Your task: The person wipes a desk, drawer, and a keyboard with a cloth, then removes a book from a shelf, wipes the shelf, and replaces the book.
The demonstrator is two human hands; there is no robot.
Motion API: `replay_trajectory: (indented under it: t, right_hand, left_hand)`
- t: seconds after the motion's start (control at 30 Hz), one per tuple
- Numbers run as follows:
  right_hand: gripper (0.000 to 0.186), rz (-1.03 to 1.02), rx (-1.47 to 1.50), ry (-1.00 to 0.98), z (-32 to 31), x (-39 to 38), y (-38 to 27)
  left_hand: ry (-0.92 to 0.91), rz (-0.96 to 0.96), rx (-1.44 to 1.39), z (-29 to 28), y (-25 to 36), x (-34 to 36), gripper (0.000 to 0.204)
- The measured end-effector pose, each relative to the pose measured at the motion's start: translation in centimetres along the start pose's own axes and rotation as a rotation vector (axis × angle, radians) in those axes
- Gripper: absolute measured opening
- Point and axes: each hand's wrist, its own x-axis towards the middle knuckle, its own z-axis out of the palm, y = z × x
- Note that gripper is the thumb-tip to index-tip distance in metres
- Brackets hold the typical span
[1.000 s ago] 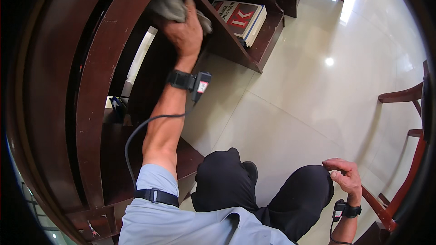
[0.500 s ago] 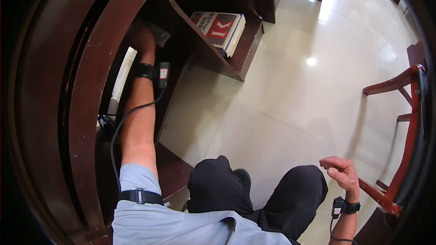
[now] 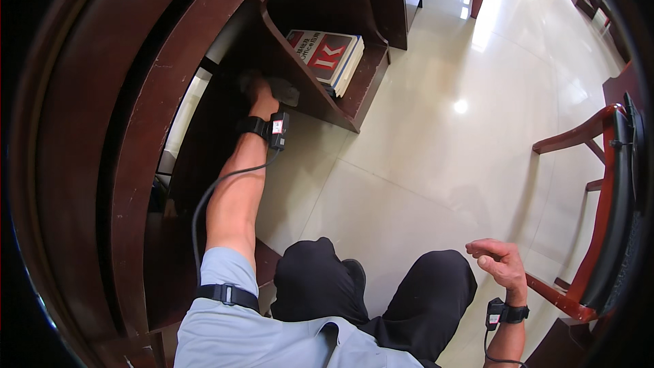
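Work appears under way, its completed and remaining portions indeterminable: the left hand (image 3: 259, 90), its grip too shadowed to tell, is at the grey cloth (image 3: 285, 92) inside the counter (image 3: 161, 71) at far left, while the empty right hand (image 3: 502, 264) is apart, fingers and thumb parted, near the right knee (image 3: 446, 279).

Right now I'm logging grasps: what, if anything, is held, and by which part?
The left hand seems to hold a grey cloth, but shadow hides where it is gripped. The right hand holds nothing.
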Motion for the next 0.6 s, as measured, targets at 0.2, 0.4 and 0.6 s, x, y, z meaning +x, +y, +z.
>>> replay_trajectory:
  t: [0.2,0.4,0.6]
  right_hand:
    - [0.046,-0.089,0.071,-0.099,0.3,2.5,0.5]
    - [0.046,-0.106,0.055,-0.159,0.4,3.2,-0.4]
    - [0.051,-0.093,0.029,-0.165,0.1,3.4,-0.2]
  left_hand:
    - [0.025,0.613,0.005,0.7,10.7,-9.7,0.051]
    - [-0.014,1.449,0.377,-0.8,8.4,-14.8,0.052]
    - [-0.08,1.28,0.5,-1.7,3.1,-13.9,0.071]
